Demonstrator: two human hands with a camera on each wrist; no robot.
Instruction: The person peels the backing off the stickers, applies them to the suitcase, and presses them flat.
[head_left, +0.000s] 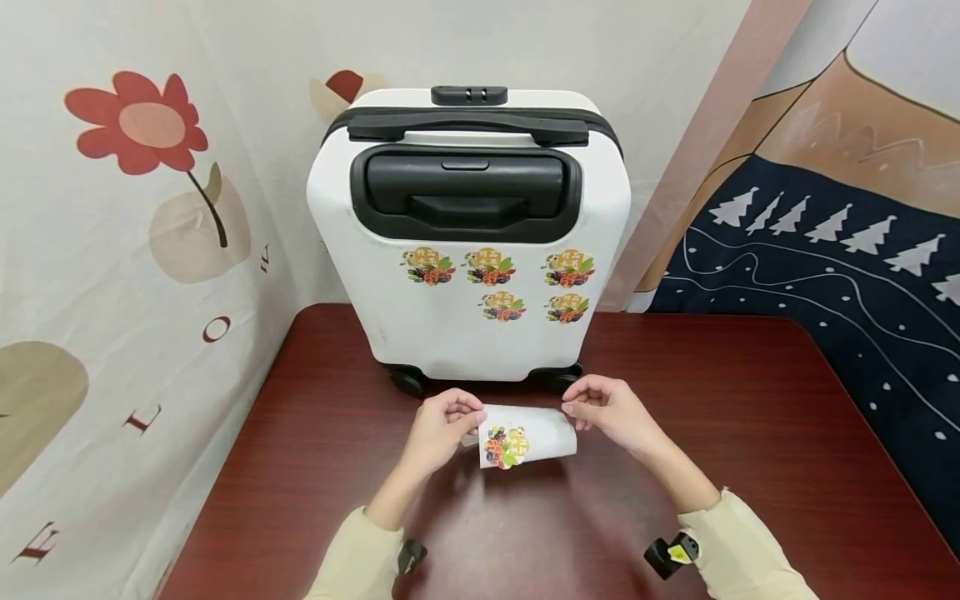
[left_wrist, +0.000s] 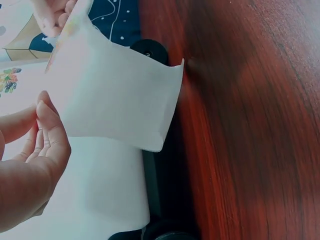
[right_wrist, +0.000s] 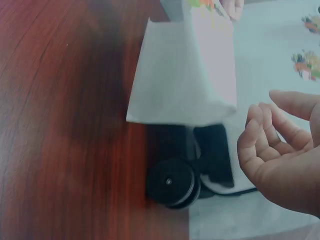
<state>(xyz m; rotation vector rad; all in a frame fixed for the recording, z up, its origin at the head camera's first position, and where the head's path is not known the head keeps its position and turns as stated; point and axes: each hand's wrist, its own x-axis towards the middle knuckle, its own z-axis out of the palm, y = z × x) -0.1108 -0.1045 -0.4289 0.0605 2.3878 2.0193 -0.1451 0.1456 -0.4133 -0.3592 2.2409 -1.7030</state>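
My left hand (head_left: pixel 447 425) pinches the left edge of a white sticker sheet (head_left: pixel 547 433). One colourful fruit sticker (head_left: pixel 504 447) shows on the sheet's left part. At the sheet's upper right corner is my right hand (head_left: pixel 607 408), its fingers loosely bent. In the right wrist view, the right hand (right_wrist: pixel 285 145) stands a little apart from the curled sheet (right_wrist: pixel 165 75), with no object visible between thumb and fingers. Behind both hands stands a white suitcase (head_left: pixel 465 342) bearing several similar fruit stickers (head_left: pixel 491 267).
The suitcase stands upright on its black wheels (head_left: pixel 408 381) on a dark red wooden table (head_left: pixel 712 375). Its black pull handle (head_left: pixel 465 183) is folded down. A flower-printed cloth (head_left: pixel 262 125) hangs behind and at the left; a navy cloth with trees (head_left: pixel 825 250) hangs at the right.
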